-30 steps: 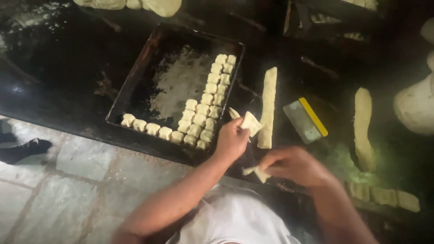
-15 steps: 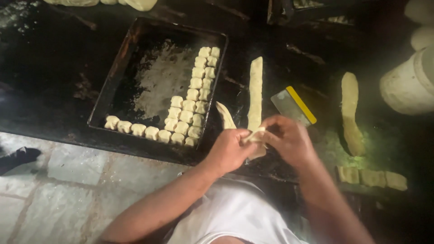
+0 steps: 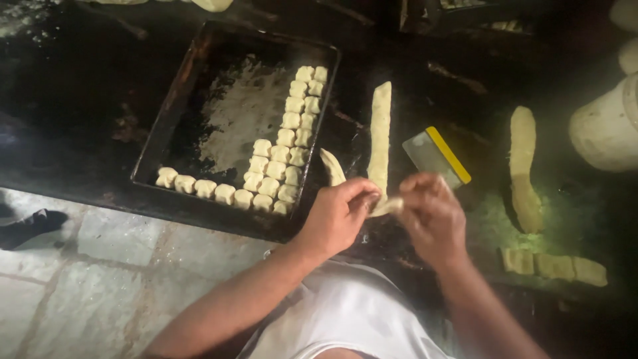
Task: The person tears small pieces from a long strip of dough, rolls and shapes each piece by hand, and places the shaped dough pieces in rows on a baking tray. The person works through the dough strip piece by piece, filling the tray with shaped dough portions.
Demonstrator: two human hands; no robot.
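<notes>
On the dark table (image 3: 80, 100), one black tray (image 3: 186, 86) at left holds about twenty-four dough pieces (image 3: 276, 169) in an L. My left hand (image 3: 339, 216) and right hand (image 3: 432, 216) each grip closed on one small dough piece (image 3: 389, 206), lying crosswise between them. One long dough strip (image 3: 380, 136) runs away from me; one yellow-edged scraper (image 3: 437, 156) sits right.

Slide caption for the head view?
Both hands, left hand and right hand, pinch a dough piece beside a tray of dough squares.
</notes>
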